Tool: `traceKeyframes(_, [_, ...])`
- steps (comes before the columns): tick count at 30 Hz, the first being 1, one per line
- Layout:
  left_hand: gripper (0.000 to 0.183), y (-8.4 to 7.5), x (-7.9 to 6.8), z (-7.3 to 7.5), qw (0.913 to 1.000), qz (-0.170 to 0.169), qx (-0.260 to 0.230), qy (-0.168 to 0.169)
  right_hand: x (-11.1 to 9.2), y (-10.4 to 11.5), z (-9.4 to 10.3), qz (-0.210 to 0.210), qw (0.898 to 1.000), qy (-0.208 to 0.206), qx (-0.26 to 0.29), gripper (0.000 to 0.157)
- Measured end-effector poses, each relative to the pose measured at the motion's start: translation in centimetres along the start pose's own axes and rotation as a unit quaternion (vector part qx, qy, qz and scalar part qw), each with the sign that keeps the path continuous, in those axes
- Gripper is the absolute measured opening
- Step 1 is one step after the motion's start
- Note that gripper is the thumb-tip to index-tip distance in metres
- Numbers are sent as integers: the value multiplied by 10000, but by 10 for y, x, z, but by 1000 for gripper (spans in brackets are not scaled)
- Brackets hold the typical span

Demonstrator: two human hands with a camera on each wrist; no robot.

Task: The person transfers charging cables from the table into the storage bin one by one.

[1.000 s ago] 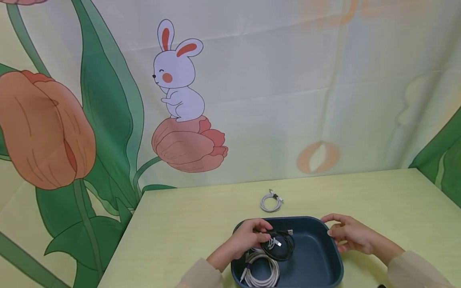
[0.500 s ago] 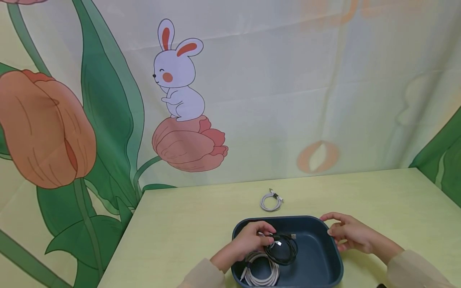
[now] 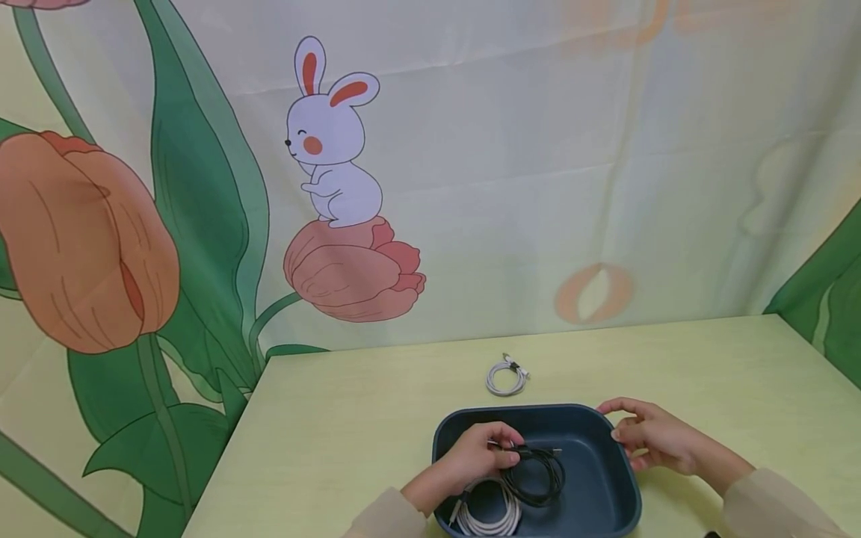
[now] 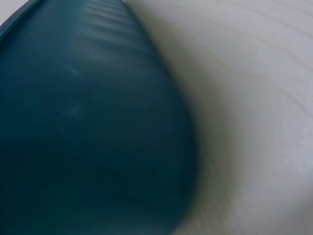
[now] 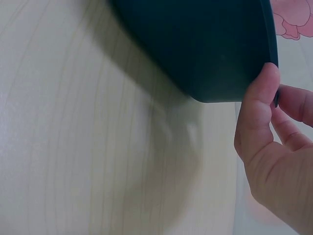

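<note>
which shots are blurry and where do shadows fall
Head view: printed rabbit crisp, soft shadow on the table below the right hand; left wrist view: bin blurred and dim, shadow alongside; right wrist view: soft shadow beside the bin, hand fairly clear.

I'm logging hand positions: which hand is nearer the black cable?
Left. The left hand pinches the black cable inside the blue tray; the right hand, apart from the cable, holds the tray at its far right corner.

Inscriptions: none legible; faint orange letter-like shapes [image 3: 656,28] on printed backdrop [image 3: 498,172], cropped at upper edge.
</note>
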State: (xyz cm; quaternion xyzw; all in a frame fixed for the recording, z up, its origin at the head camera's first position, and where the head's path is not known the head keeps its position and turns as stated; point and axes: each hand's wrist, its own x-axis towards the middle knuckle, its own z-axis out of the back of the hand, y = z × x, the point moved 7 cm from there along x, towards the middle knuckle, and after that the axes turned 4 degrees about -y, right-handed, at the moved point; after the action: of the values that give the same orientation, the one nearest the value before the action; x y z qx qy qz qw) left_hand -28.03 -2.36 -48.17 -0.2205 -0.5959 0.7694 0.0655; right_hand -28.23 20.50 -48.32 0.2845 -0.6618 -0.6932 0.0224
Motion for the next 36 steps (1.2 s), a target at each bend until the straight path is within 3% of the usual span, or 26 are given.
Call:
traceKeyframes(4, [20, -1, -2, -2, 10000, 1, 86, 12, -1, 1, -1, 26, 10000, 43, 20, 42])
traceKeyframes(22, [17, -8, -1, -16, 9941, -593, 875, 232, 0, 0, 0, 11, 10000, 7, 4, 43])
traceKeyframes(30, [16, -17, 1, -23, 9796, -1035, 1652, 479, 0, 0, -1, 22, 9999, 86, 71, 41])
traceKeyframes(36, [16, -16, 5, -27, 9729, -1012, 1925, 787, 0, 0, -1, 12, 9999, 99, 65, 41])
